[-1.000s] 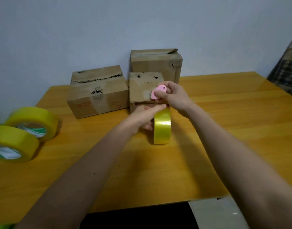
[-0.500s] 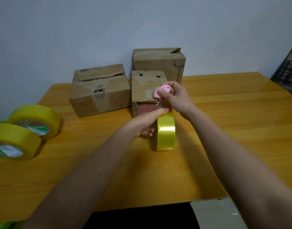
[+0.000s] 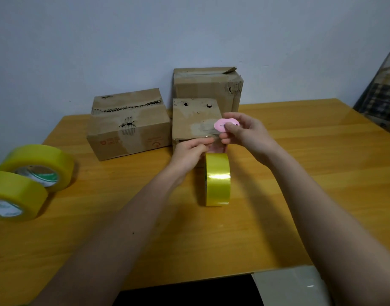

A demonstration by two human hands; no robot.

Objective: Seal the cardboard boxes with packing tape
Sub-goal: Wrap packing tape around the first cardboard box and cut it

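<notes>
Three worn cardboard boxes stand at the back of the wooden table: a wide one (image 3: 127, 127) on the left, a small one (image 3: 195, 118) in the middle, a taller one (image 3: 208, 85) behind it. A yellow tape roll (image 3: 217, 179) stands on edge in front of the small box. My left hand (image 3: 189, 152) pinches the clear tape strip at the small box's front top edge. My right hand (image 3: 244, 133) holds a small pink cutter (image 3: 222, 125) just above that edge.
Two larger yellow tape rolls (image 3: 38, 166) (image 3: 13, 198) lie at the table's left edge. A grey flat object (image 3: 288, 288) sticks out below the table's front edge at the lower right. A dark framed item (image 3: 381, 96) leans at the far right.
The pink cutter in my right hand has turned flat and shifted slightly right. My left hand has slid up to the small box's front edge. The tape roll stands where it was.
</notes>
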